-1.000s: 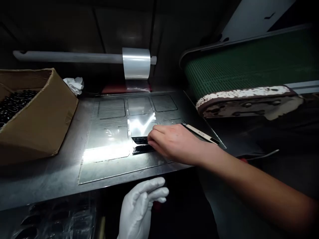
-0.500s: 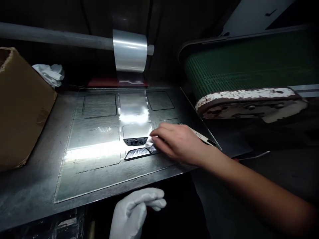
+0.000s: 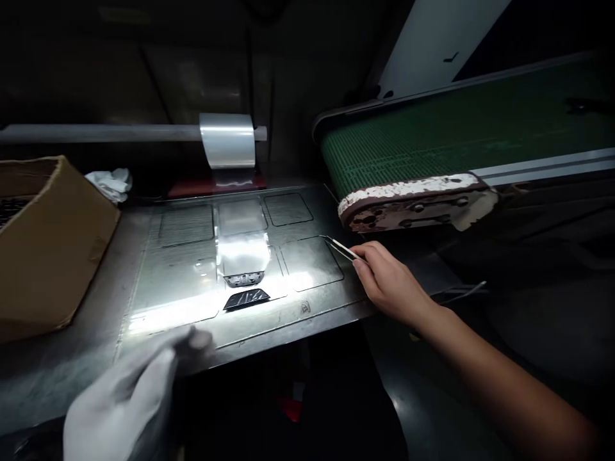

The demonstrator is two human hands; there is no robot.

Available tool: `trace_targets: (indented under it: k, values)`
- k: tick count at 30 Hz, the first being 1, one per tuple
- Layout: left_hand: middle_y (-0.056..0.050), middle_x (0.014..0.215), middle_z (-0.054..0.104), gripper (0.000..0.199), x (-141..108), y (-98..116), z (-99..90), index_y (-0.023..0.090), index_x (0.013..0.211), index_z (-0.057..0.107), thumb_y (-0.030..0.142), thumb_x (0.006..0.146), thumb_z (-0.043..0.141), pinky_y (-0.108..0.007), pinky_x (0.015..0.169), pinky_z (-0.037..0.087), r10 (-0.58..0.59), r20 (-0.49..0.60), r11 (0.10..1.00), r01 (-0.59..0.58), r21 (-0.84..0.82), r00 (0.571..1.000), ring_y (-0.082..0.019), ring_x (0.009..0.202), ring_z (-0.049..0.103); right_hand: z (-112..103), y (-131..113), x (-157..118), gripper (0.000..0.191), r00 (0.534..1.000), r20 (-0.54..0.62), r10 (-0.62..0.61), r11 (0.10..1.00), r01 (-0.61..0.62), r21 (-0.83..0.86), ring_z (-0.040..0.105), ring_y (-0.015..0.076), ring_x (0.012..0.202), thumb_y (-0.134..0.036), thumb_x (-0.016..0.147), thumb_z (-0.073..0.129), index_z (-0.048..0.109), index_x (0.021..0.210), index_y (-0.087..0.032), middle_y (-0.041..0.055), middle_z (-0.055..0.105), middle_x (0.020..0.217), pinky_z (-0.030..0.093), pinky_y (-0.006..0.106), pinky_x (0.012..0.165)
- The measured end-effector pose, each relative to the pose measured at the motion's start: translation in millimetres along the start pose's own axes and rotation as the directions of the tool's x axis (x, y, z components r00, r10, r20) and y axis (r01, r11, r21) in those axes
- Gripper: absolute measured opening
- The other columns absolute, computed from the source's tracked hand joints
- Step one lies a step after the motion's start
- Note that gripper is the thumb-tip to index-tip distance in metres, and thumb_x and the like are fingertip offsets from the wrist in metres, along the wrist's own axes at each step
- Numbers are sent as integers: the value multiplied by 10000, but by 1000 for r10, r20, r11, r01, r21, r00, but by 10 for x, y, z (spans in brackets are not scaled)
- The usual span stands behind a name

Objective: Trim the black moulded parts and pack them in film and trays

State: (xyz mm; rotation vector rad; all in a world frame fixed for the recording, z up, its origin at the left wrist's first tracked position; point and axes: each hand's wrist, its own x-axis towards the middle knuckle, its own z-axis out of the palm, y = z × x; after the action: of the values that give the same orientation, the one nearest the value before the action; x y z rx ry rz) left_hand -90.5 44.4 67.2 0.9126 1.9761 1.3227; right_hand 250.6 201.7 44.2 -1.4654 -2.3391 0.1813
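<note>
My right hand (image 3: 391,282), bare, grips a pair of thin tweezers (image 3: 342,248) over the right part of a marked clear sheet (image 3: 312,262) on the metal table. My left hand (image 3: 139,390), in a white glove, is blurred at the table's front edge; its fingers are partly bent, and whether they hold anything is unclear. A strip of clear film (image 3: 244,253) runs down the sheet's middle. At its lower end is a small dark part with round holes (image 3: 244,279). Just in front lies a shiny black trapezoid piece (image 3: 246,299).
A film roll (image 3: 228,141) hangs on a horizontal bar (image 3: 120,133) behind the table. An open cardboard box (image 3: 52,256) stands at left, with crumpled white cloth (image 3: 111,184) beside it. A green conveyor belt (image 3: 432,141) juts in from the right.
My right hand has moved right, away from the film's end, and the tweezers now point left from its fingers. My left hand has moved left and up to the table edge. The view has shifted.
</note>
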Motion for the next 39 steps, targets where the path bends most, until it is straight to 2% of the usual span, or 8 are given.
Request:
trace_targets:
  k: [2, 5, 8, 14, 23, 30, 35, 39]
  values:
    - [-39, 1153, 793, 392, 283, 56, -5, 337, 1110, 791, 601, 832, 711, -612, 1125, 465, 215, 13, 942, -211, 261, 976, -371, 1158, 693, -58, -203, 91, 246, 992, 41, -118, 988, 114, 102, 655, 221, 985, -288, 1067, 442, 602, 1229, -193, 96, 645, 1145, 526, 359, 854]
    - [-78, 1468, 629, 403, 698, 35, 73, 288, 1198, 754, 529, 886, 673, -625, 1203, 358, 531, 311, 701, -615, 362, 788, -412, 1425, 487, -64, -610, 287, 254, 927, 143, -348, 934, 330, 134, 655, 193, 932, -288, 1065, 472, 630, 1244, -204, 73, 661, 1124, 506, 324, 780]
    - [-103, 1477, 595, 280, 946, -35, 172, 261, 1109, 763, 430, 910, 663, -623, 1207, 347, 595, 464, 555, -753, 353, 656, -417, 1480, 397, 30, -1009, 514, 275, 853, 252, -457, 884, 467, 24, 638, 168, 792, -293, 1068, 465, 670, 1237, -219, 52, 679, 1080, 413, 311, 612]
    - [-71, 1354, 629, 84, 993, -49, 251, 270, 941, 721, 296, 915, 645, -585, 1115, 470, 502, 567, 520, -752, 406, 653, -383, 1380, 476, 221, -1348, 845, 273, 762, 393, -515, 829, 559, 1, 618, 136, 723, -308, 1076, 460, 711, 1166, -250, 11, 707, 1043, 253, 309, 532]
    - [-42, 1280, 635, 100, 1002, 8, 257, 276, 956, 683, 312, 967, 590, -483, 1025, 514, 452, 599, 522, -740, 424, 662, -294, 1285, 516, 71, -873, 846, 306, 745, 419, -519, 816, 578, -16, 635, 139, 749, -321, 1079, 478, 701, 1282, -266, 24, 717, 987, 372, 269, 601]
    - [-62, 1296, 633, 100, 997, -26, 221, 260, 998, 704, 323, 948, 644, -527, 1100, 447, 579, 570, 481, -809, 339, 583, -304, 1283, 534, -274, -40, 426, 305, 859, 345, -378, 889, 441, -125, 666, 160, 822, -329, 1067, 496, 708, 1280, -279, 33, 706, 1053, 471, 273, 681]
    - [-57, 1022, 696, 214, 824, 103, 306, 280, 1133, 714, 210, 962, 605, -439, 875, 526, 565, 707, 361, -898, 250, 424, -253, 979, 629, 44, 110, 193, 407, 951, 146, -273, 956, 285, -69, 621, 263, 1079, -186, 1023, 474, 620, 1401, -143, 139, 650, 1232, 534, 392, 924]
    - [-85, 1047, 736, 358, 709, 174, 471, 242, 1219, 697, 103, 950, 506, -458, 817, 527, 458, 791, 184, -914, 362, 406, -292, 938, 635, 358, -7, 148, 384, 982, -47, -184, 983, 185, 2, 574, 316, 1118, -231, 1009, 522, 654, 1348, -107, 171, 641, 1246, 499, 493, 1007]
